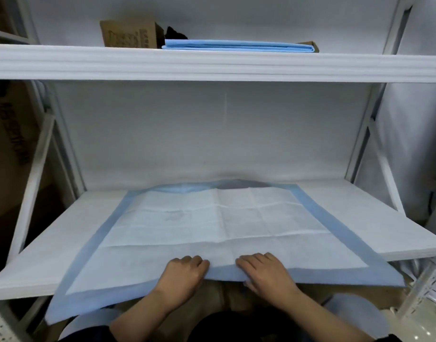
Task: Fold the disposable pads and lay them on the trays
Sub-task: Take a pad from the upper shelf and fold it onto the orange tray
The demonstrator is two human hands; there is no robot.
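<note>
A large disposable pad, white in the middle with a blue border, lies spread flat on the lower white shelf tray. Its near edge hangs over the shelf front. My left hand grips that near edge just left of centre, fingers curled on top. My right hand grips the same edge just right of centre, with the thumb tucked under the pad. The pad's far edge is slightly rumpled against the back wall. Folded blue pads lie stacked on the upper shelf tray.
A brown cardboard box stands on the upper shelf left of the folded pads, with something black behind it. White metal uprights frame the rack on both sides. Cardboard cartons stand at the left.
</note>
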